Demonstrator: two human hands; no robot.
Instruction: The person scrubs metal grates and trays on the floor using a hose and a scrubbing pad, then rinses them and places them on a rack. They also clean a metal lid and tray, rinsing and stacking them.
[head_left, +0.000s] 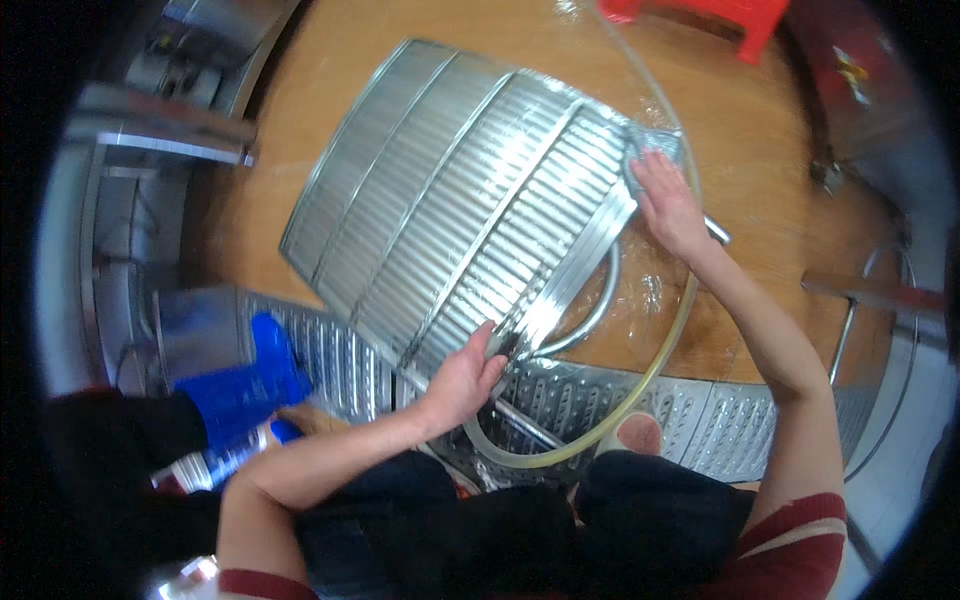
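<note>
A large ribbed stainless-steel panel (465, 195) lies tilted before me, with cross bars over its many slats. My left hand (466, 379) grips its near corner, thumb on top and fingers partly hidden. At the far right corner, my right hand (664, 199) presses a grey-blue cloth or scouring pad (654, 142) against the metal, fingers laid over it. A bent metal tube (606, 300) shows beneath the panel's right edge; how it joins the panel is hidden. A yellowish clear hose (660, 356) loops around the right side and below the panel.
The wet brown floor (757, 300) meets perforated metal drain covers (727, 420). A red plastic stool (705, 11) stands at the top. Blue rubber boots (274, 360) and a blue-and-white bottle-like container (225, 457) are at left. Steel kitchen equipment (165, 142) lines the left side.
</note>
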